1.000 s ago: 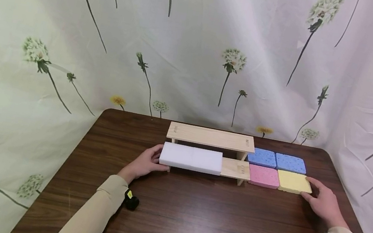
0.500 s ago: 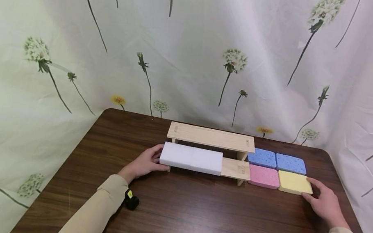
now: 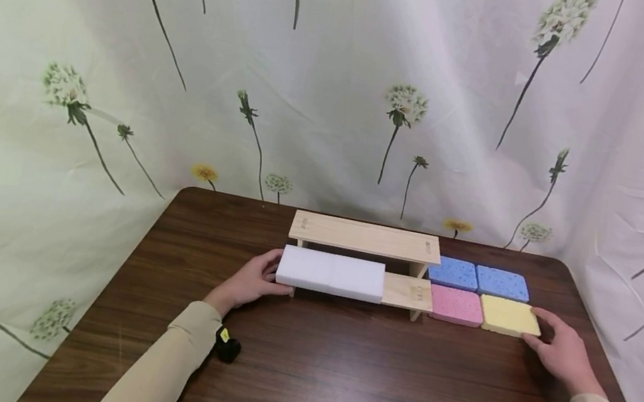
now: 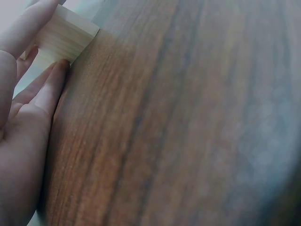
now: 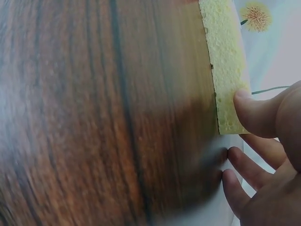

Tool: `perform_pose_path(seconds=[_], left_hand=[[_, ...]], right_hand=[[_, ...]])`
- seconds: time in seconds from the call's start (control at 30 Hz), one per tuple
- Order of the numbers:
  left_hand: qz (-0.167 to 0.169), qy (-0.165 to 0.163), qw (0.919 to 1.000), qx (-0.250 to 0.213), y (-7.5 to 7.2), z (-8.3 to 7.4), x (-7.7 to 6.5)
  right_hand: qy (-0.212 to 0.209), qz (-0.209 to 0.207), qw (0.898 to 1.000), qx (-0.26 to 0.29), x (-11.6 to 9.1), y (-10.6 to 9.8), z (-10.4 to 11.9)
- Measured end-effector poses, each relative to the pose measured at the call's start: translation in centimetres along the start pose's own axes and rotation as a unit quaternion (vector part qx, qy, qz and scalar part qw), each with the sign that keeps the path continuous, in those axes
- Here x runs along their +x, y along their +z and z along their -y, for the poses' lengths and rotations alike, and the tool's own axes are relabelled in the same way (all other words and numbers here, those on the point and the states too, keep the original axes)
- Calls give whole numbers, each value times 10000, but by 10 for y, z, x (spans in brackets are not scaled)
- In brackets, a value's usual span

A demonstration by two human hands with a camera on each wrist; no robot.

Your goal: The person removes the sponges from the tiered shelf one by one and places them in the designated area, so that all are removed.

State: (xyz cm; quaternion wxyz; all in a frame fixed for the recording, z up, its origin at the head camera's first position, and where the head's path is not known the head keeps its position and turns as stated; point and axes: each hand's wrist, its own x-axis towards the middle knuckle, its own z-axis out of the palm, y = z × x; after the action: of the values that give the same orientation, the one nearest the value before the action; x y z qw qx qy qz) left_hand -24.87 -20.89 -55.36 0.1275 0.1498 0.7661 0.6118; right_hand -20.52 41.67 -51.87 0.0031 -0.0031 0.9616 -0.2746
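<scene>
My left hand (image 3: 251,282) grips the left end of the low wooden shelf (image 3: 407,292), thumb at the front corner and fingers around the side. In the left wrist view the fingertips touch the shelf's wooden leg (image 4: 66,37), close to the tabletop. Two white foam-like blocks (image 3: 331,274) lie end to end on that shelf, flush with its left end. On the right, my right hand (image 3: 561,347) pinches the outer end of a yellow sponge (image 3: 510,317), thumb on its front edge and a finger at the far corner. A pink sponge (image 3: 456,305) sits between yellow sponge and shelf.
A taller wooden shelf (image 3: 365,237) stands just behind the low one. Two blue sponges (image 3: 502,283) lie side by side behind the pink and yellow ones. Dark brown tabletop (image 3: 330,375) extends in front, and a dandelion-print curtain (image 3: 335,124) hangs beyond the back edge.
</scene>
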Motion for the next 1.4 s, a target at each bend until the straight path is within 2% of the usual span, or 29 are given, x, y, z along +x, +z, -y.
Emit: perform_pose_path(seconds=[0.2,0.33,0.67,0.77,0.93,1.13,1.4], left_hand=[[-15,-58,10000,8,1,0,-1],[-16,-60,10000,-9,1,0,-1],[-1,-33,10000,-8,0,1,1],[-17,-60,10000,-4,0,0,0],[-8,-60,10000,-1,1,-2,0],[7,-24,10000,-42,0,0,0],[-1,26,10000,-6,-1,2,1]], right_hand=[[-94,-74,9998,178,-2,-1,-1],[16,-131,9997,215,-3,-3,4],[-61,-473,9975,518,-6,-8,34],[-211,-563,9956,718,-6,-8,48],[-734,-717,9907,898,-6,-4,65],[-1042,-589,9873,1040,-4,3,80],[-1092,-251,9878,1080,0,14,103]])
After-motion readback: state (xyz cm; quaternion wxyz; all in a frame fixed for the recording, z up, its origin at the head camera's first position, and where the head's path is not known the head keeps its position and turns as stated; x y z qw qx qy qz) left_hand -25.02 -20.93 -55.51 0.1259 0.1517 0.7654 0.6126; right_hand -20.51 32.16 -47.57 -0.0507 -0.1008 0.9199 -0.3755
